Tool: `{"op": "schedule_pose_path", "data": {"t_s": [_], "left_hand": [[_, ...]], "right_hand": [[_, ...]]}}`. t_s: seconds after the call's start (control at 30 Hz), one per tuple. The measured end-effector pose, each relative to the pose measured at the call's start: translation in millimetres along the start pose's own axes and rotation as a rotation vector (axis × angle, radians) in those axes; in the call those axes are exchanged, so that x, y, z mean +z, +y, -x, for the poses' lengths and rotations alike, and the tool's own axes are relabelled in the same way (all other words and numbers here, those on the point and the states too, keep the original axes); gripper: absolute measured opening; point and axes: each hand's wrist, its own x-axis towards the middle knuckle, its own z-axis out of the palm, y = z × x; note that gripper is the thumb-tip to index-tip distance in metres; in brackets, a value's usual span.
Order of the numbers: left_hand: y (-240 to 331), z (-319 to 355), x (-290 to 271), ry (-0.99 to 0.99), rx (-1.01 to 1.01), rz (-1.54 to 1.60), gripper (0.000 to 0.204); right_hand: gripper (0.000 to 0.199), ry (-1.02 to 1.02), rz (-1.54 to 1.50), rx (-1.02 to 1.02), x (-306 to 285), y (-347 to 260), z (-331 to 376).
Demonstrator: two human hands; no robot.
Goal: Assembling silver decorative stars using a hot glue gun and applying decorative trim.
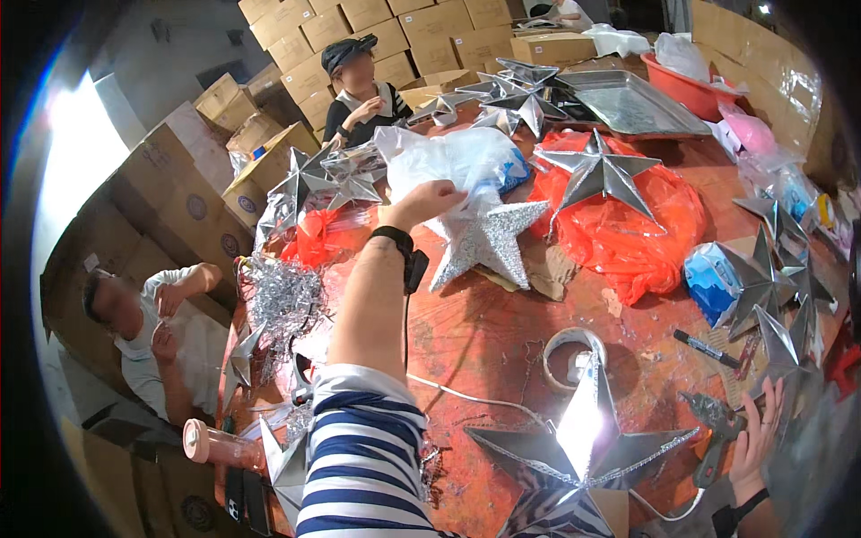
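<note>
**Ana:** On the round red table (502,341), just left of the orange plastic sheet (628,224), the left hand (421,202) reaches far out, with its fingers curled shut on the edge of a clear plastic bag (448,157). The glitter star (484,235) lies just beneath that bag and touches it at its upper point.

**Ben:** How should that grip go?

**Ana:** I would say the bag wants pinching near its mouth, so the film does not snag on the star's points, and lifting slowly, since the glitter likely catches thin plastic.

**Ben:** And the arm?

**Ana:** It is stretched nearly straight away from the body, with the striped sleeve (363,448) at the shoulder, a black wrist strap (395,238) on it and the palm turned down toward the star.

**Ben:** The other hand?

**Ana:** Well to the right of the glitter star, at the table's near edge, the right hand (758,430) has its fingers spread apart. It rests beside a glue gun (713,426) and grips nothing that I can see. A large mirrored star (574,457) stands between the two arms, near a roll of tape (569,354).
</note>
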Motion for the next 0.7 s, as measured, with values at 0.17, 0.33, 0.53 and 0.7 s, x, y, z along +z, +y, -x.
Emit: {"op": "schedule_pose_path", "data": {"t_s": [0.17,0.33,0.53,0.7], "left_hand": [[-18.9,-2.5,-23.5,-0.348,-0.151,0.162,0.047],[-59.9,-12.7,-31.7,0.551,-0.178,0.022,0.039],[-93.0,-16.2,0.0,0.39,-0.531,-0.181,0.028],[-72.1,0.3,-25.5,1.071,-0.309,-0.055,0.027]], "right_hand": [[0.053,-0.02,-0.007,0.022,-0.1,-2.3,-0.7],[0.053,-0.031,0.01,-0.007,3.2,-2.6,-3.2],[0.056,-0.051,0.002,0.024,-2.2,-5.4,-1.5],[0.056,0.069,-0.062,-0.12,-8.2,-14.3,-8.2]]}}
